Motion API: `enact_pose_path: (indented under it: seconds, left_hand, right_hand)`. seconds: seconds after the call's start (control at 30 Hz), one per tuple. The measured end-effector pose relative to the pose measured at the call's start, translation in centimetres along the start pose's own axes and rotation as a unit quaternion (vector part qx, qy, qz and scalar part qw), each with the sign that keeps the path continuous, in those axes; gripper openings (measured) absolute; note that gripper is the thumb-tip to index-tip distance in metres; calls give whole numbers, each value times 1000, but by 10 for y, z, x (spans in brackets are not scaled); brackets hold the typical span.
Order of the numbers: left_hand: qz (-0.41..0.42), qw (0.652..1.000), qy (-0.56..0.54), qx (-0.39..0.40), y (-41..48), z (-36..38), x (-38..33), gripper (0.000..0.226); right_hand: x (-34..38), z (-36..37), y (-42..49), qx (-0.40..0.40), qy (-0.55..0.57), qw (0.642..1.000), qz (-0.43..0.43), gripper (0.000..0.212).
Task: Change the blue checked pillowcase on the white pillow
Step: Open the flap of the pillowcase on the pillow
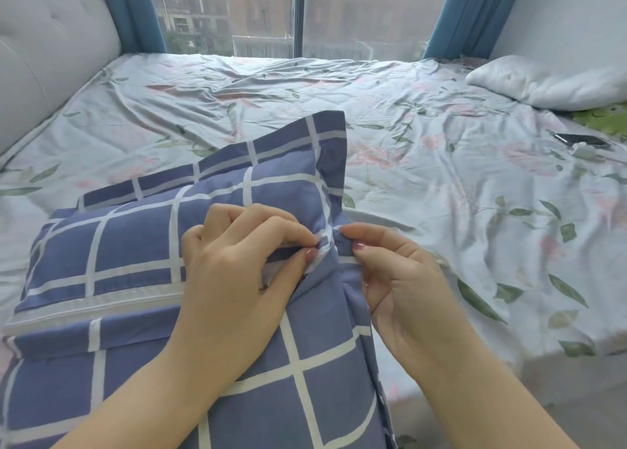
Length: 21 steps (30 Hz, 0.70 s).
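The pillowcase [135, 251] is blue with a grid of white lines and a flat flanged border that stands up at its far right corner. It lies at the near left of the bed [441, 177], plump in its upper part, with more of the cloth spread flat toward the camera. A white zipper [95, 307] strip runs along the seam from the left edge toward the hands. The left hand [234, 272] lies knuckles up on the case, fingers curled, thumb and forefinger pinching a bunched fold at the case's right end. The right hand [403, 279], palm turned inward, pinches the cloth just beside it, so the two sets of fingertips almost meet. A bare white pillow [549, 82] lies at the bed's far right, well apart, with a phone [582, 139] on the floral sheet nearer the camera.
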<state>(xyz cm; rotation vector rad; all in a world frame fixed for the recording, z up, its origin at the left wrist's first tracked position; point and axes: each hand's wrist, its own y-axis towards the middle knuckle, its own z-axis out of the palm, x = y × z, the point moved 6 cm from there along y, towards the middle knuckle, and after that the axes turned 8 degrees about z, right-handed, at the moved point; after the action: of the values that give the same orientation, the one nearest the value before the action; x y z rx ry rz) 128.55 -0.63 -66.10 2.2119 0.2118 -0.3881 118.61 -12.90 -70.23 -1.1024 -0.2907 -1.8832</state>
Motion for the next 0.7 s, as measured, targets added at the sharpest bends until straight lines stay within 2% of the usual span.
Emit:
enact_pose_path:
  seconds: [0.07,0.13,0.17,0.23,0.3,0.4,0.53,0.7]
  left_hand:
    - [10,999,-42,-5,0,-4,1,13]
    - [15,997,-75,3,1,-5,0,16]
    - [16,996,-83,9,1,-4,-2,14]
    - [17,996,-83,14,-1,-3,-3,13]
    - [3,996,-90,9,-3,-3,-4,18]
    - [-26,996,-88,-5,-4,-6,0,30]
    - [-29,997,-73,2,-3,-5,8,41]
    - [-19,998,-55,10,-3,-7,12,39]
  right_hand:
    - [1,15,-3,23,-15,1000,0,19]
    - [1,29,-11,47,-13,999,-6,42]
    - [0,29,-10,38,-28,999,-9,41]
    - [-2,21,-5,-8,-107,994,-31,17]
    - [-3,9,-6,-38,-158,986,-43,33]
    - [-5,9,-4,-35,-158,986,-30,42]
    - [-7,14,-2,-13,-126,992,-24,35]
    - [-6,20,-4,4,-114,993,-16,34]
